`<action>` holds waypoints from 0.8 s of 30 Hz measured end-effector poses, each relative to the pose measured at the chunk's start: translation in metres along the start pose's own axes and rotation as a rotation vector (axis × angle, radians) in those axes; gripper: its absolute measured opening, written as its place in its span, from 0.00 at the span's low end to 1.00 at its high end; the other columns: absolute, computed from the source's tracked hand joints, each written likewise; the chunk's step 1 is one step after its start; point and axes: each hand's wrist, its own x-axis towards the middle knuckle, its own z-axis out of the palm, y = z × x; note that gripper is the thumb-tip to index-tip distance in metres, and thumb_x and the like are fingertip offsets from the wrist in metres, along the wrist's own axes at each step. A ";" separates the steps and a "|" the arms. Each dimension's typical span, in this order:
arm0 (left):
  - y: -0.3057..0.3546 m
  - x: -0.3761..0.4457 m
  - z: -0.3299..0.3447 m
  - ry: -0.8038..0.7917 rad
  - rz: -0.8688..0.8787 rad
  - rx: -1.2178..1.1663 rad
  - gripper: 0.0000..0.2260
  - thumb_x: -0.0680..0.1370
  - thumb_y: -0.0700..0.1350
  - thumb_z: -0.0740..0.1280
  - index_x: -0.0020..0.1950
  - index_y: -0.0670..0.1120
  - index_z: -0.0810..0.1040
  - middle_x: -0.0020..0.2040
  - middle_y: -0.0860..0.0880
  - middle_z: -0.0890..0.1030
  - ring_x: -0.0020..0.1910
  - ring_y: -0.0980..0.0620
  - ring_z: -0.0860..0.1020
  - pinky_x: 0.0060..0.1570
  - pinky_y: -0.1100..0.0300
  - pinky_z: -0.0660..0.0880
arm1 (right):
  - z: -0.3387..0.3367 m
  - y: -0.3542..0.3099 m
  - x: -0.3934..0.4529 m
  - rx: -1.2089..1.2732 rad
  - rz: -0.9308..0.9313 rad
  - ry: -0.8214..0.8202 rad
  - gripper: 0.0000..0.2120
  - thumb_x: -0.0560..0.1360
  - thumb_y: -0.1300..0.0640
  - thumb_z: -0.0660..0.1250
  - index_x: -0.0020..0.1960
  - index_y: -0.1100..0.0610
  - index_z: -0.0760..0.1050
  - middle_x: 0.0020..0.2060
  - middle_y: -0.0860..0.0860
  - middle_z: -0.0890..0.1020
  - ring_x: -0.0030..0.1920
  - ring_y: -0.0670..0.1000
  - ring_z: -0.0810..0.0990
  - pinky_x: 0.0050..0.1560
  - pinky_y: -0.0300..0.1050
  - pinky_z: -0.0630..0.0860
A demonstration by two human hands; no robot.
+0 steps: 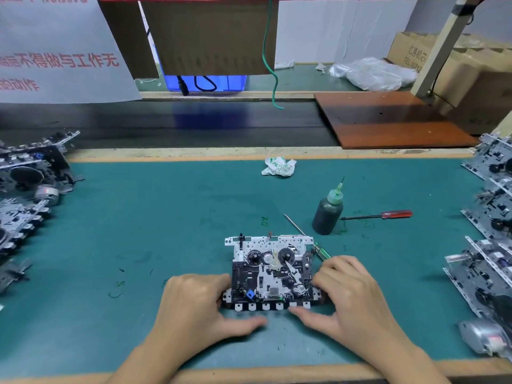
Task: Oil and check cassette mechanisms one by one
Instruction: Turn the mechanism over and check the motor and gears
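Observation:
A cassette mechanism [273,270] of white metal and black plastic lies flat on the green mat [166,217], near the front edge. My left hand [199,303] grips its left side, fingers curled at the edge, thumb stretched along the front under the row of keys. My right hand [349,295] grips the right side the same way, thumb tip at the keys. A dark oil bottle [327,212] with a green needle tip stands upright behind and to the right. A thin green-handled probe [321,252] lies by the mechanism's right corner, partly under my right fingers.
A red-handled screwdriver [388,215] lies right of the bottle. A crumpled wipe [279,166] sits near the mat's back edge. Piles of cassette mechanisms [30,184] stand at the left, with more mechanisms [490,223] at the right. A dark conveyor belt [194,126] runs behind.

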 end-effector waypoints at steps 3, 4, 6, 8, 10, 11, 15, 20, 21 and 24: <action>0.004 -0.001 0.008 0.006 -0.114 0.048 0.27 0.61 0.69 0.64 0.22 0.45 0.69 0.17 0.51 0.65 0.16 0.50 0.67 0.16 0.62 0.65 | -0.001 0.000 0.001 0.056 0.001 -0.018 0.24 0.65 0.36 0.68 0.29 0.58 0.71 0.28 0.49 0.73 0.33 0.52 0.71 0.44 0.43 0.68; 0.004 -0.001 0.009 0.012 -0.114 0.052 0.27 0.61 0.69 0.64 0.22 0.45 0.69 0.17 0.50 0.64 0.16 0.49 0.67 0.16 0.62 0.65 | -0.001 0.000 0.001 0.066 0.003 -0.024 0.25 0.64 0.36 0.68 0.29 0.58 0.71 0.28 0.49 0.73 0.32 0.53 0.72 0.43 0.43 0.68; 0.000 0.000 0.008 0.014 -0.083 0.017 0.28 0.62 0.70 0.64 0.22 0.45 0.71 0.17 0.51 0.64 0.16 0.49 0.66 0.17 0.63 0.65 | -0.001 -0.001 0.000 0.039 0.015 -0.013 0.24 0.65 0.36 0.68 0.29 0.57 0.71 0.28 0.48 0.73 0.33 0.51 0.72 0.43 0.42 0.68; -0.003 0.000 0.005 -0.019 -0.038 -0.052 0.29 0.61 0.73 0.63 0.23 0.46 0.69 0.17 0.52 0.65 0.17 0.52 0.66 0.18 0.64 0.65 | -0.001 -0.002 0.000 -0.010 0.041 0.006 0.23 0.67 0.38 0.66 0.30 0.58 0.73 0.28 0.48 0.74 0.35 0.49 0.70 0.43 0.40 0.67; -0.003 0.001 0.002 -0.047 0.000 -0.083 0.29 0.60 0.76 0.62 0.25 0.50 0.62 0.17 0.53 0.66 0.17 0.56 0.66 0.19 0.66 0.63 | -0.002 -0.001 0.000 -0.043 0.045 -0.006 0.23 0.67 0.37 0.64 0.31 0.58 0.73 0.28 0.48 0.74 0.37 0.49 0.68 0.44 0.41 0.67; -0.001 0.001 0.002 -0.054 0.017 -0.084 0.28 0.60 0.76 0.62 0.27 0.52 0.59 0.17 0.54 0.66 0.17 0.57 0.66 0.19 0.67 0.63 | -0.002 0.000 -0.001 -0.056 0.035 -0.018 0.24 0.67 0.36 0.64 0.31 0.58 0.73 0.29 0.48 0.74 0.38 0.49 0.68 0.46 0.41 0.67; 0.000 0.003 0.002 -0.078 0.091 -0.103 0.25 0.61 0.74 0.63 0.30 0.55 0.59 0.18 0.53 0.66 0.17 0.56 0.67 0.19 0.66 0.62 | -0.002 -0.002 0.000 -0.095 0.053 0.020 0.26 0.66 0.34 0.65 0.29 0.58 0.71 0.26 0.48 0.73 0.32 0.52 0.74 0.46 0.45 0.68; 0.003 0.003 0.002 -0.085 0.013 -0.040 0.27 0.60 0.75 0.59 0.25 0.50 0.69 0.17 0.53 0.67 0.17 0.56 0.68 0.17 0.67 0.65 | -0.004 0.000 -0.001 -0.083 0.037 -0.033 0.23 0.69 0.37 0.64 0.31 0.57 0.70 0.28 0.48 0.71 0.33 0.52 0.71 0.46 0.43 0.67; 0.004 0.003 0.001 -0.094 -0.002 -0.042 0.26 0.60 0.75 0.59 0.26 0.52 0.70 0.17 0.54 0.67 0.17 0.57 0.68 0.18 0.68 0.64 | -0.006 0.000 0.000 -0.081 0.019 -0.057 0.23 0.70 0.38 0.64 0.31 0.57 0.71 0.28 0.49 0.72 0.34 0.52 0.70 0.46 0.43 0.67; 0.005 0.005 -0.007 -0.113 -0.050 -0.115 0.23 0.61 0.74 0.60 0.28 0.53 0.72 0.19 0.54 0.69 0.20 0.55 0.70 0.21 0.68 0.61 | -0.011 -0.005 0.004 -0.054 0.032 -0.108 0.24 0.71 0.37 0.61 0.31 0.57 0.72 0.28 0.48 0.73 0.32 0.51 0.71 0.44 0.42 0.67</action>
